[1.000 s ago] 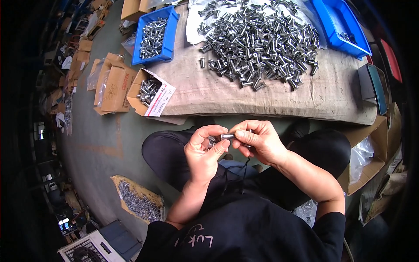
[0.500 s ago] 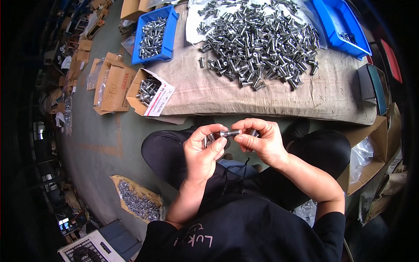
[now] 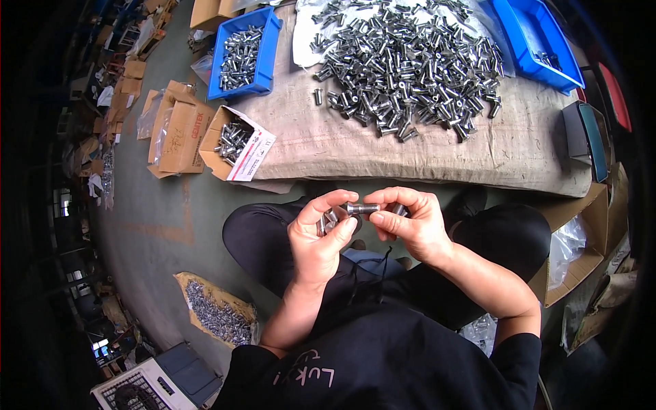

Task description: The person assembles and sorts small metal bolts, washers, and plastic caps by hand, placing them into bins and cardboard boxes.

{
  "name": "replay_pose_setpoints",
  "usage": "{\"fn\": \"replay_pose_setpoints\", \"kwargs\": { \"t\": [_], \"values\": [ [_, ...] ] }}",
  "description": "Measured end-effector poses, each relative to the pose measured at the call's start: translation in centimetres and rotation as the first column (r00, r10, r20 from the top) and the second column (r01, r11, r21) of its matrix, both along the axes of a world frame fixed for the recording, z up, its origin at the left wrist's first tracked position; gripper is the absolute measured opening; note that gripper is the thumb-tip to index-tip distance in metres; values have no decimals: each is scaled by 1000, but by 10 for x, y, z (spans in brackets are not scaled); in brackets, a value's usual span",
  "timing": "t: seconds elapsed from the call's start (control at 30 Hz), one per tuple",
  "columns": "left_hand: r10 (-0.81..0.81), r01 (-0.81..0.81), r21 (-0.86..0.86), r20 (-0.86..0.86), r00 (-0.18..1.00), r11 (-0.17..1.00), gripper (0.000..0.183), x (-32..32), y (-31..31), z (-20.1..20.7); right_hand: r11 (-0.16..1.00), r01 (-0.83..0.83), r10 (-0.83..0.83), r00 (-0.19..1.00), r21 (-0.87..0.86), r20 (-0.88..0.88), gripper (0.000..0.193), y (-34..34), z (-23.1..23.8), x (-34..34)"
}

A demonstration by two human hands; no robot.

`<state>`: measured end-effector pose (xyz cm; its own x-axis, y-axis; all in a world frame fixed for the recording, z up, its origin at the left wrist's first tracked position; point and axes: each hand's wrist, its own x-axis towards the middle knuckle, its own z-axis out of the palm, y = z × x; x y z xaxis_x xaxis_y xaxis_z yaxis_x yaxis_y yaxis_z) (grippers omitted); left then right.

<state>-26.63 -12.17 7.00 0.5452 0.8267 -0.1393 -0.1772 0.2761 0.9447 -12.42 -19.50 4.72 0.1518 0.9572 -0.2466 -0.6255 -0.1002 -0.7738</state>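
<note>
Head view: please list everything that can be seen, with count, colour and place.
metal bolt: one, silver, pinched between both hands
bolt heap: many, silver, on the cloth
burlap cloth: one, tan, ahead
left blue bin: one, holds bolts, upper left
right blue bin: one, upper right
open carton: one, brown, holds bolts, left of cloth
floor bolts: a pile, lower left
left hand: grip on bolt, holding more parts
right hand: grip on bolt
</note>
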Motion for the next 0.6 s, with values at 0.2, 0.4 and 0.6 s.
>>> {"fn": "replay_pose_setpoints", "kwargs": {
  "t": [0.2, 0.4, 0.6],
  "values": [
    [-4, 3, -165, -7, 1000, 986, 27, -5, 1, -6, 998, 23, -26, 999, 50, 48, 21, 1, -2, -1],
    [-15, 15, -106, -5, 1000, 994, 27, -4, 0, -3, 1000, 24, -24, 999, 17, 27, 22, 1, -1, -1],
    [-43, 47, -102, 48, 998, 994, 23, -8, 3, -11, 998, 13, -14, 1000, 55, 17, 19, 0, -4, -1]
  ]
}}
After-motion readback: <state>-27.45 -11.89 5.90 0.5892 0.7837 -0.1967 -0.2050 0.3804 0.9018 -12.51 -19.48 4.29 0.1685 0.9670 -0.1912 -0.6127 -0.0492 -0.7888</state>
